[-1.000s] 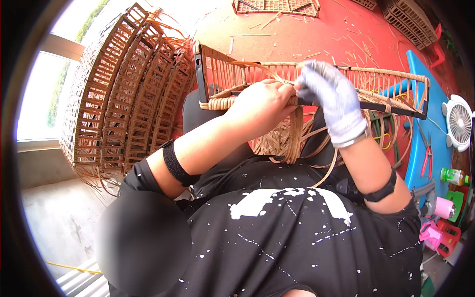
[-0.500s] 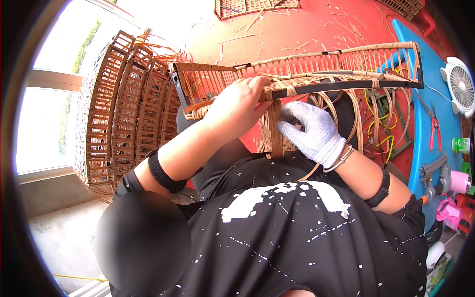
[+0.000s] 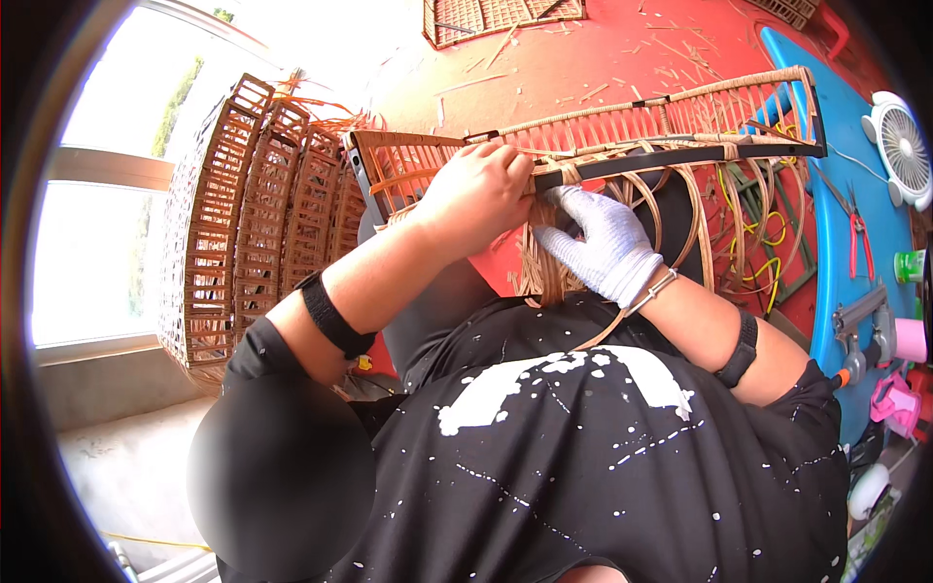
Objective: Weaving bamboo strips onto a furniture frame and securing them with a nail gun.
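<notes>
A rattan basket frame with a black metal bar along its near edge stretches across in front of me. My left hand, bare, is closed round the wrapped near rim, left of the bare black bar. Just right of it, my right hand wears a pale knitted glove. Its curled fingers are at the underside of the bar, beside a hanging bundle of rattan strips. One rattan strip runs out below the gloved palm toward my shirt; the grip on it is partly hidden.
Stacked woven baskets stand at the left by the window. On the right, a blue table carries a white fan, red-handled pliers and a grey tool. Another woven panel and scattered scraps lie on the red floor.
The frame's right end has tilted slightly upward. My left hand has curled more tightly round the rim, and my gloved hand has shifted slightly left and up against the bar.
</notes>
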Available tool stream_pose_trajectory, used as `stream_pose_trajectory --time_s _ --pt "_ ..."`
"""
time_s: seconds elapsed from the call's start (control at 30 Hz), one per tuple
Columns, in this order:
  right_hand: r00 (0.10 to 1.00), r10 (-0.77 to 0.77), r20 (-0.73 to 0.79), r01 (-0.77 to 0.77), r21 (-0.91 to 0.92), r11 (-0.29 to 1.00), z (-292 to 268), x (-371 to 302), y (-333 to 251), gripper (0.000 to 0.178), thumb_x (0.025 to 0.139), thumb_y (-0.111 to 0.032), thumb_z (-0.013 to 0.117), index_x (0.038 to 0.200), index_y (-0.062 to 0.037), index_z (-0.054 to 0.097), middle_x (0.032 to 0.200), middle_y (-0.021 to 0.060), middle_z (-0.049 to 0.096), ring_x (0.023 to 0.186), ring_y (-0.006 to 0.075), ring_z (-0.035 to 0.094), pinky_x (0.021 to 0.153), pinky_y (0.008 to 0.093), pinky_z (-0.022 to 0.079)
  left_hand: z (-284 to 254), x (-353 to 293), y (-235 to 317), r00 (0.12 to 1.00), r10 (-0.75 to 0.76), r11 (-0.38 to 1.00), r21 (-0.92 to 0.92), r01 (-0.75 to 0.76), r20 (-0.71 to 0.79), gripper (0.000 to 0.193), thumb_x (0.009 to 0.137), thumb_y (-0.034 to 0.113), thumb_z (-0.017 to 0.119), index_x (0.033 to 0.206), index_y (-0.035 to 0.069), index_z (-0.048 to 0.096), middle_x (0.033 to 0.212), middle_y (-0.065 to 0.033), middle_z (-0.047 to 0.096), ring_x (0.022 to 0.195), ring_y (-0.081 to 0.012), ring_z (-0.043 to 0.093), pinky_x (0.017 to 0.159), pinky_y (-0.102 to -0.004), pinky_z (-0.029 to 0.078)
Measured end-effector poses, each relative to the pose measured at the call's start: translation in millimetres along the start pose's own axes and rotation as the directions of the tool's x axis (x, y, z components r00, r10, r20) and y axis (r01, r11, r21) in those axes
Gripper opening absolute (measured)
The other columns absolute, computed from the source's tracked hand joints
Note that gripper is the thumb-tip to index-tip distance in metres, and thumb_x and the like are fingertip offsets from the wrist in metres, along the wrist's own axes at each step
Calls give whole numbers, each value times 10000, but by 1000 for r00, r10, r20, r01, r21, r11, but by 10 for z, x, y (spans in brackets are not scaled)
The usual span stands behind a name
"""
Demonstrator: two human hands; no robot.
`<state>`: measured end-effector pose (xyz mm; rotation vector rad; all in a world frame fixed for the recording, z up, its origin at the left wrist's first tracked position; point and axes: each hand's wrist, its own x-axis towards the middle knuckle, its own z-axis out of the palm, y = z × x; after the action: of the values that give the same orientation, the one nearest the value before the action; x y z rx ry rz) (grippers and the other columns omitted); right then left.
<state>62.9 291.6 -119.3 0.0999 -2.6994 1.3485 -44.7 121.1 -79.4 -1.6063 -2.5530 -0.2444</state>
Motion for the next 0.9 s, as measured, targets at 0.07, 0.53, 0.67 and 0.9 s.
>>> stream_pose_trajectory --time_s 0.07,0.53,0.67,0.9 --pt "998 2 65 0 -28 1000 -34 -10 -77 344 836 -308 703 1096 -95 631 822 131 665 763 307 672 690 411 536 -31 30 -10 998 62 996 68 -63 28 299 773 202 672 993 23 577 940 -141 604 962 -337 602 837 -450 501" --pt "999 10 52 -5 -103 995 17 28 67 465 826 -414 719 1045 -11 644 867 166 668 791 331 669 707 419 531 -162 137 -206 900 -164 765 -524 375 405 327 837 231 767 1006 -34 680 819 -126 672 446 -179 626 428 -302 500" --pt "975 218 39 -221 115 969 74 38 -36 399 833 -376 749 951 -3 675 757 154 664 680 264 656 680 367 518 -148 137 -263 714 -331 552 -486 677 617 305 854 257 763 972 -22 728 995 -45 673 861 -131 620 759 -285 514" --pt "905 423 -50 -370 398 839 432 128 -26 368 778 -314 827 929 -1 704 789 80 711 724 149 651 700 320 519 -191 183 -247 598 -338 333 -502 798 727 357 938 299 666 1109 -9 719 1042 -42 695 899 -103 616 802 -259 505"
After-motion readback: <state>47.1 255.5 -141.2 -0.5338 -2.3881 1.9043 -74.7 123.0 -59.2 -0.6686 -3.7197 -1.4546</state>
